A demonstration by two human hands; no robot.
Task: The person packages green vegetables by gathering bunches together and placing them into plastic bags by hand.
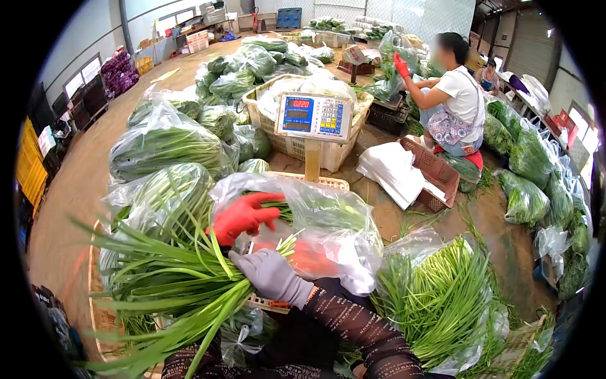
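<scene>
Holds a big bunch of long green stalks (189, 278) in the gray-gloved right hand (271, 275). Wraps the fingers snugly around the bunch, close to the cut ends. Lets the cut ends poke out just past the top of the grip, and lets the long tips fan out far to its left and down. Holds the red-gloved left hand (246, 218) just above the grip, with fingers spread apart and nothing showing in them. Can't tell if touching the clear bag (328, 218) there.

Up and right of the grip, more greens inside that clear bag. Just right of the grip, something red (306, 256) under the plastic; can't tell what.

Left of the grip, partly under the leaves, a pale crate (94, 271). Up and left, fat bags of greens (164, 139) in a pile. Beyond the grip, a scale screen (314, 116) with red numbers lit up, and behind it a cream basket (287, 146). Right of the grip, a heap of loose greens (442, 297). Farther off that way, a brown basket (435, 161), white bags (391, 167) against it, and a person (461, 88) sitting low.
</scene>
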